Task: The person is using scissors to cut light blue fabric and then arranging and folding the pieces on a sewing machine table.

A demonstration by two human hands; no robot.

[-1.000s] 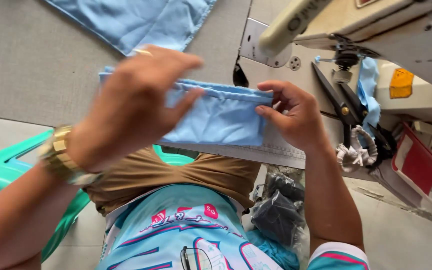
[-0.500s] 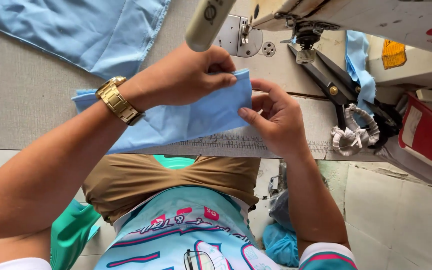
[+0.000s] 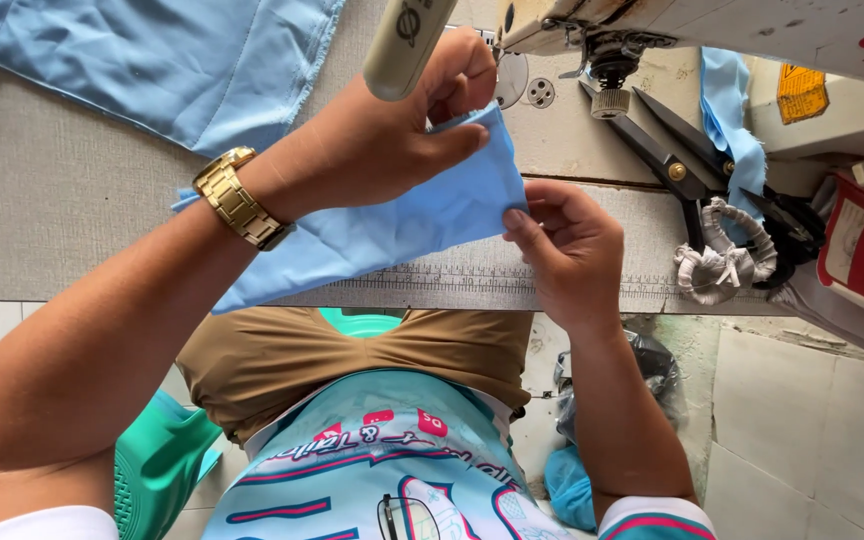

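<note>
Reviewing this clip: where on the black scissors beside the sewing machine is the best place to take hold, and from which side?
Probably the cloth-wrapped handle loops, approached from the table's near edge. The black scissors lie flat with their blades pointing away toward the sewing machine, so the loops face the person and nothing covers them.

Scissors (image 3: 674, 160): black, lying on the tabletop (image 3: 62, 200), handles wrapped in white cloth strips
Spare fabric (image 3: 152, 60): light blue, spread at far left
Sewing machine (image 3: 712, 25): cream, above
Stool (image 3: 157, 460): green, below
</note>
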